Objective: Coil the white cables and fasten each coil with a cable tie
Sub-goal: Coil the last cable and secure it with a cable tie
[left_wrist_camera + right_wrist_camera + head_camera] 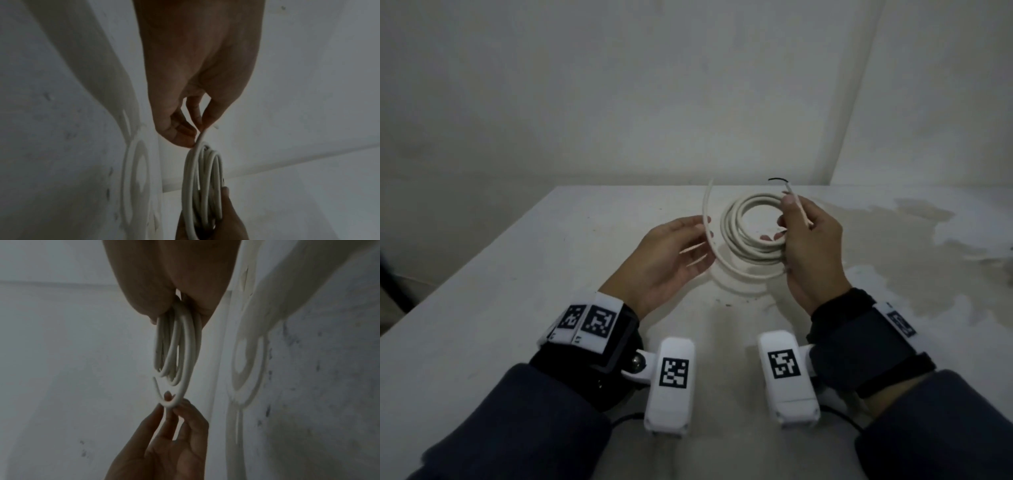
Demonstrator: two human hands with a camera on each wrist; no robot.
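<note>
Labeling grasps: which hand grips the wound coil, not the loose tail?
The right hand grips the coil. The left hand only pinches the loose tail beside it.

A bare, dim room, more a makeshift recording corner than a home or shop. Plain whitish walls (619, 85) meet in a corner (859, 85) behind a white counter (517, 274) pushed up against them. The counter's top is stained and worn, with a blotchy patch (914, 233) on its right side and small dark specks. Both wrists carry cameras (671, 380) with black-and-white markers.
</note>
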